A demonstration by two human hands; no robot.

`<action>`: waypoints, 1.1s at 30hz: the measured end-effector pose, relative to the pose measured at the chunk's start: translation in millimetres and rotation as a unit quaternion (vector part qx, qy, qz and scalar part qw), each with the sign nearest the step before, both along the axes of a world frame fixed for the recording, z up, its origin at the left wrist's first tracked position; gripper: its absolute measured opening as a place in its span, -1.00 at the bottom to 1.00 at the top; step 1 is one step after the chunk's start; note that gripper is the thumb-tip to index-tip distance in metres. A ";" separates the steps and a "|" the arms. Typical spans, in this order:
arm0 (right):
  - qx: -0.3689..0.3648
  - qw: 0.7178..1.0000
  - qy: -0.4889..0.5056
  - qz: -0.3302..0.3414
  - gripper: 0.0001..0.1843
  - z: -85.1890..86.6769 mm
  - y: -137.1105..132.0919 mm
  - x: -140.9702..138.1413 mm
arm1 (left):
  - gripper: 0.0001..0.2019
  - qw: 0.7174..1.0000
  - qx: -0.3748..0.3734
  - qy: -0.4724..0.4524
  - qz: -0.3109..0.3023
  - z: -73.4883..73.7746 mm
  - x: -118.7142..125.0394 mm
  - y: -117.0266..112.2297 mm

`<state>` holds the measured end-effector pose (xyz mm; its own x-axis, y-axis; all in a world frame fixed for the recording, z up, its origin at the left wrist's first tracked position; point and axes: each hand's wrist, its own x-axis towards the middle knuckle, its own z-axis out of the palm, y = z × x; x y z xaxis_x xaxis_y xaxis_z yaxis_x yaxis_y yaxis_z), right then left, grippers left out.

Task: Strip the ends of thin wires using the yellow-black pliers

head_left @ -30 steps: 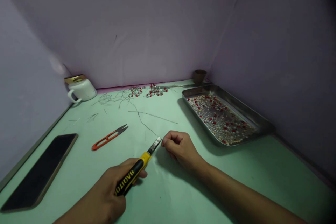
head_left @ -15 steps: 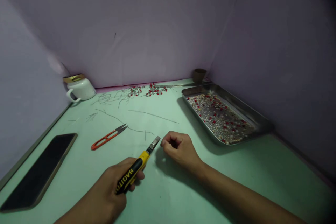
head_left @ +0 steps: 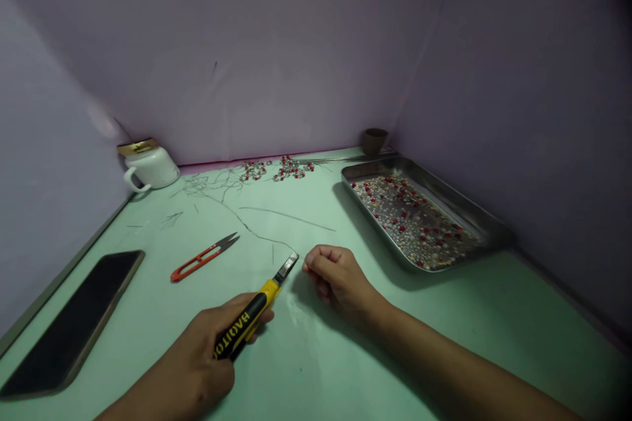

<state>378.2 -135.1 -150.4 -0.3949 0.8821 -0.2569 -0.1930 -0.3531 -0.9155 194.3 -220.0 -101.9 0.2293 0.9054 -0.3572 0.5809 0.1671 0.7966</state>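
My left hand (head_left: 190, 368) is closed round the yellow and black handle of a pair of pliers (head_left: 254, 312), whose metal jaws point up and right toward my right hand. My right hand (head_left: 336, 276) rests on the green table (head_left: 316, 355) with fingers curled in a pinch right beside the jaws; a thin dark wire (head_left: 247, 227) runs from there back toward the far left. Whether the fingers hold the wire's end is too fine to see.
Orange thread snips (head_left: 205, 256) lie left of the pliers. A black phone (head_left: 74, 319) lies at the left edge. A white cup (head_left: 148, 168), beaded wire pieces (head_left: 276, 171), a small brown pot (head_left: 374, 141) stand at the back. A steel tray (head_left: 488, 227) of beads sits right.
The long thin wire has swung on the table, its far end now lying toward the tangle at the back left. Both hands shifted only slightly; the pliers stay gripped.
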 end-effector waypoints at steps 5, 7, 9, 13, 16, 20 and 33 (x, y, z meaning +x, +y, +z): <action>0.009 1.000 -0.006 -0.003 -0.90 -2.0 -0.5 -0.4 | -0.54 1.000 -0.002 -0.016 -0.005 7.9 2.4 -1.6; 0.009 1.000 -0.007 -0.003 -0.89 -1.4 -0.9 -0.7 | -0.52 1.000 -0.001 -0.027 -0.001 12.8 3.9 -2.7; 0.005 1.000 -0.011 -0.001 -0.89 -0.1 -1.3 -0.8 | -0.51 1.000 -0.004 -0.024 -0.005 15.9 5.5 -3.7; 0.001 1.000 -0.012 0.008 -0.89 1.8 -1.3 -0.9 | -0.54 1.000 -0.026 0.010 -0.003 15.8 7.5 -4.5; 0.000 1.000 -0.003 0.012 -0.89 2.4 -1.2 -0.9 | -0.50 0.999 -0.031 0.016 0.003 12.7 7.8 -5.2; -0.007 1.000 -0.004 0.019 -0.90 3.4 -1.9 -1.3 | -0.49 0.999 -0.023 0.037 0.030 11.0 11.5 -8.6; 0.000 1.000 0.006 -0.001 -0.89 1.9 -2.2 -1.3 | -0.53 0.999 -0.016 -0.009 0.029 1.0 -5.7 -0.2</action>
<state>376.9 -137.3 -148.5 -0.3959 0.8831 -0.2518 -0.2050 -0.3523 -0.9132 188.6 -220.2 -100.8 0.1833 0.9057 -0.3822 0.5547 0.2257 0.8008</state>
